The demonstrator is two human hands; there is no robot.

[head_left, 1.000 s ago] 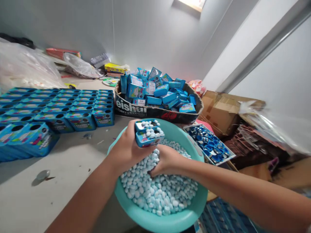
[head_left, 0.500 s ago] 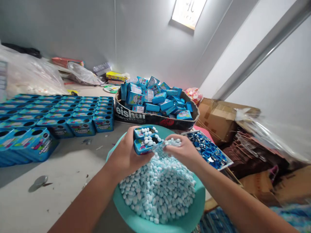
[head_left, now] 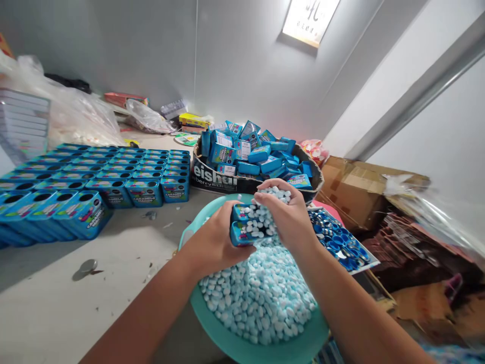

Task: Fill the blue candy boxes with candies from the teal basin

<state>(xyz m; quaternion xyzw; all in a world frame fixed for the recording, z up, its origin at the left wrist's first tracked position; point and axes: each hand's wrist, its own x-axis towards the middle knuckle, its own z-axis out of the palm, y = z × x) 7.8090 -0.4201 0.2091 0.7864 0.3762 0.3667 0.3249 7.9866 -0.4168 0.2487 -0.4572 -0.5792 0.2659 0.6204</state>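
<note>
Two small blue candy tins (head_left: 242, 233) sit side by side in my left hand (head_left: 214, 240), held over a teal basin (head_left: 212, 338). Cupped fingers of my right hand (head_left: 290, 212) hold a heap of pale blue and white candies (head_left: 278, 193) just above the tins' tops. Some candies spill from this heap onto the tins, covering much of their openings. Below both hands, the basin holds a large mound of the same candies (head_left: 261, 298).
Rows of blue tins with round openings (head_left: 144, 192) stand at left. Behind the basin, a black cardboard tray (head_left: 215, 179) holds a pile of blue tins. Blue ring-like caps (head_left: 337, 237) fill a white tray at right, near cardboard boxes (head_left: 352, 187). A metal disc (head_left: 89, 265) lies on the table.
My right hand has risen with a fuller handful of candies and moved over the tins. The view has shifted slightly left; the left hand keeps hold of the tins.
</note>
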